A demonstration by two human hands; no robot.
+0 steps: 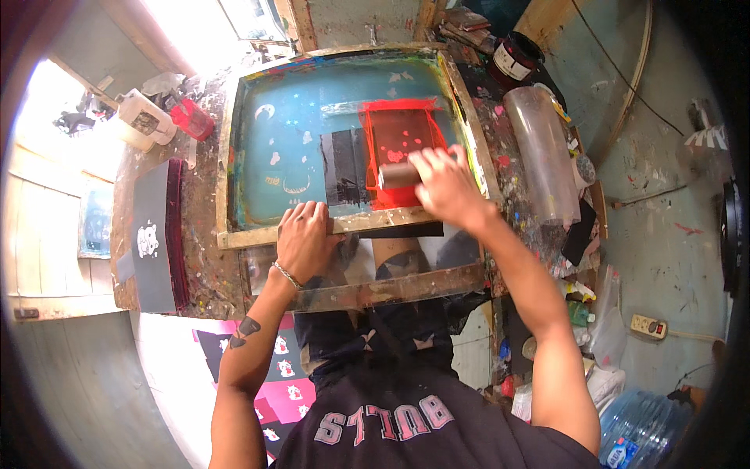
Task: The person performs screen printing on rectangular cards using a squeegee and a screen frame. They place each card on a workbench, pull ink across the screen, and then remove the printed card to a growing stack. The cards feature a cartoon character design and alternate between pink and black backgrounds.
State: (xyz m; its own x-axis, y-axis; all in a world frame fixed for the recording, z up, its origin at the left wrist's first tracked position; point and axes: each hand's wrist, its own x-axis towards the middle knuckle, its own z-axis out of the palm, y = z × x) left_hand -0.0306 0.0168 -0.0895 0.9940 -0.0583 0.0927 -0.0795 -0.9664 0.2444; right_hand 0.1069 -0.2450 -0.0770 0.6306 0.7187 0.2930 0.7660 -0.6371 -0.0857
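A wooden-framed printing screen [273, 180] with blue-green mesh lies on the worktable. Red ink [400, 103] outlines a rectangle on its right side, around a darker patch with small light red shapes. Beside that patch, strips of black tape [341, 168] cover part of the mesh. My right hand [447, 184] is closed around a squeegee [397, 176], which rests over the lower part of the red area; its blade edge is hard to make out. At the near bar of the frame, my left hand [305, 234] grips the wood, fingers curled over the top.
A stack of dark printed sheets [152, 234] lies left, below a red ink cup [192, 119] and a whitish jug [144, 119]. On the right are a clear plastic roll [541, 152] and a dark jar [516, 59]. A blue water bottle [644, 426] stands low right.
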